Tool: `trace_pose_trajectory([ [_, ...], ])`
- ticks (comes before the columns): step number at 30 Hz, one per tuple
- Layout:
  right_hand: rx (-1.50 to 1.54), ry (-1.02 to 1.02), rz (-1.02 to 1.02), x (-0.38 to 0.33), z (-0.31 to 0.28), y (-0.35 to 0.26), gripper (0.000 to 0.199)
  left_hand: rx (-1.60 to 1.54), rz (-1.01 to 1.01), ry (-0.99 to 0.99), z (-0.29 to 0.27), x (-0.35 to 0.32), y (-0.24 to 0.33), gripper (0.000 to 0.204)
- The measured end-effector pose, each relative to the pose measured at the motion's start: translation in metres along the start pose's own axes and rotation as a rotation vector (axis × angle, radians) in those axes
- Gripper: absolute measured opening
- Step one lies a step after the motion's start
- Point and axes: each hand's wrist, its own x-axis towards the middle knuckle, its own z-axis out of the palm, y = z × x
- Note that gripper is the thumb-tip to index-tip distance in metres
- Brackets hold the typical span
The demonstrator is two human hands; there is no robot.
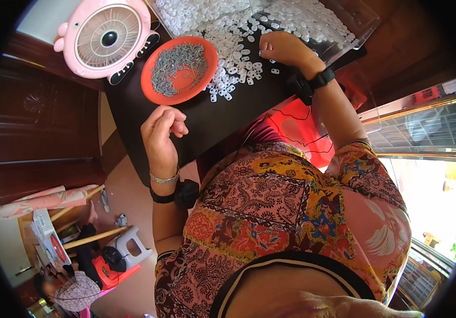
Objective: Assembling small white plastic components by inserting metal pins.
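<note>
A dark, smooth bench (222,114) carries a round pink fan (106,37), a round orange plate (179,70) heaped with thin grey metal pins lying every way, and a spread of small white plastic clips (233,66). The right hand (283,49) rests curled on the clips; whether it grips one is unclear. The left hand (160,132) hovers near the plate, fingertips pinched together.

A pink round fan (108,37) stands at the far left corner of the dark surface (206,119). Below the fan, down on the floor, sit a grey-and-white stool (128,245) and a red low stool (112,275), with wooden sticks (87,237) beside them.
</note>
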Motion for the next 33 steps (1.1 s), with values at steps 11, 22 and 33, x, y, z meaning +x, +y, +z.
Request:
trace_pose_trajectory([
  [11,0.107,-0.138,-0.141,0.021,-0.006,-0.001,0.012,0.021,-0.085,-0.044,0.006,-0.010,-0.008,0.028],
  [22,0.374,-0.020,-0.031,0.003,-0.009,-0.046,0.018,0.023,-0.109,-0.051,0.004,-0.012,-0.017,0.029],
  [33,1.059,0.101,-0.212,-0.031,0.032,-0.182,0.004,-0.083,-0.078,-0.019,0.018,-0.010,-0.025,0.024],
])
